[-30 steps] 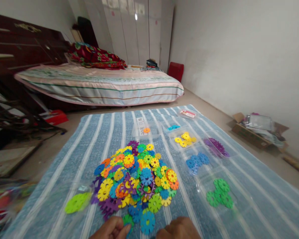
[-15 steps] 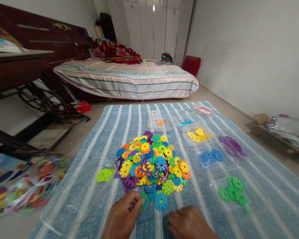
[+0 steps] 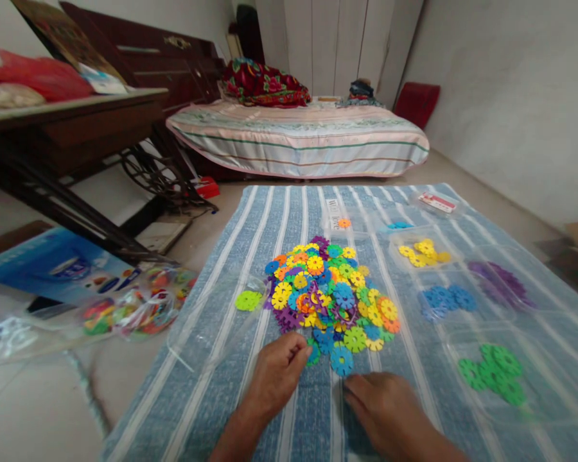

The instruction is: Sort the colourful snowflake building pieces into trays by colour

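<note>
A heap of toothed plastic snowflake discs [image 3: 327, 289] in several colours lies mid-table. Right at its near edge, my left hand [image 3: 280, 367] has its fingers curled in. The thumb tip is beside a green-rimmed disc [image 3: 314, 352]; I cannot tell whether anything is pinched. My right hand [image 3: 390, 405] rests low over the cloth, closer to me than a blue disc [image 3: 341, 359]. Its fingers are bent together and what they hold, if anything, is hidden. A clear tray on the left holds a lime-green disc [image 3: 248, 300].
Clear trays on the right hold green discs [image 3: 494, 372], blue discs [image 3: 447, 300], purple discs [image 3: 501, 283] and yellow discs [image 3: 424, 253]. Farther back, another has an orange disc [image 3: 343, 223]. A blue striped cloth [image 3: 243, 240] covers the table. Bags of colourful pieces [image 3: 144, 305] sit at the left.
The whole view has swung left, so the table and heap appear farther right. Both hands keep nearly the same places beside the heap, and the discs look unmoved.
</note>
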The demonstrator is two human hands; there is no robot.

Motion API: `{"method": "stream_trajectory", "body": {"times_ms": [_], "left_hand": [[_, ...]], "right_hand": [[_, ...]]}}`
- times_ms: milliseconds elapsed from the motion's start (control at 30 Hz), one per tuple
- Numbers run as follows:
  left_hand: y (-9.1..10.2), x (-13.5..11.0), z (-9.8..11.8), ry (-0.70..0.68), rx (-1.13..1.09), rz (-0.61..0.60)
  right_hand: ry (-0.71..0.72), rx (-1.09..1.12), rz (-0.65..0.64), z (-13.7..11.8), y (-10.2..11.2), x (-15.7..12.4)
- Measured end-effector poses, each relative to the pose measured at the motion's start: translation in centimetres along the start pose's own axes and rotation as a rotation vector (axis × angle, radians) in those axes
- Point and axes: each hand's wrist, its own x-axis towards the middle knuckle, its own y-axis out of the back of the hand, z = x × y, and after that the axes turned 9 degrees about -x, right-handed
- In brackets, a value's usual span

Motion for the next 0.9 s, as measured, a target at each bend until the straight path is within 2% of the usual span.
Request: {"method": "stream_trajectory", "body": {"times_ms": [167, 300, 467, 600, 733, 833, 900], "left_hand": [[0.2, -0.1, 0.0, -0.001, -0.061, -0.03], [0.3, -0.2, 0.0, 0.019, -0.132, -0.09], [0.0, -0.6, 0.0, 0.019, -0.161, -0.166], [-0.2, -0.5, 0.2, 0.01, -0.157, -0.175], [-0.4, -0.3, 0.4, 0.021, -0.152, -0.152], [-0.5, -0.3, 0.4, 0.017, -0.122, -0.143], [-0.5, -0.2, 0.5, 0.01, -0.101, -0.137]], "right_hand": [[-0.023, 0.063, -0.026, -1.1, 1.2, 3.1], [-0.067, 0.165, -0.075, -1.9, 1.1, 4.9], [-0.134, 0.296, -0.141, -2.1, 0.3, 5.2], [-0.216, 0.4, -0.203, -1.4, 0.6, 4.7], [-0.222, 0.382, -0.151, 1.1, 2.7, 5.4], [-0.249, 0.216, -0.058, 5.3, 5.7, 8.0], [-0.343, 0.026, 0.028, 9.0, 8.1, 10.7]]}}
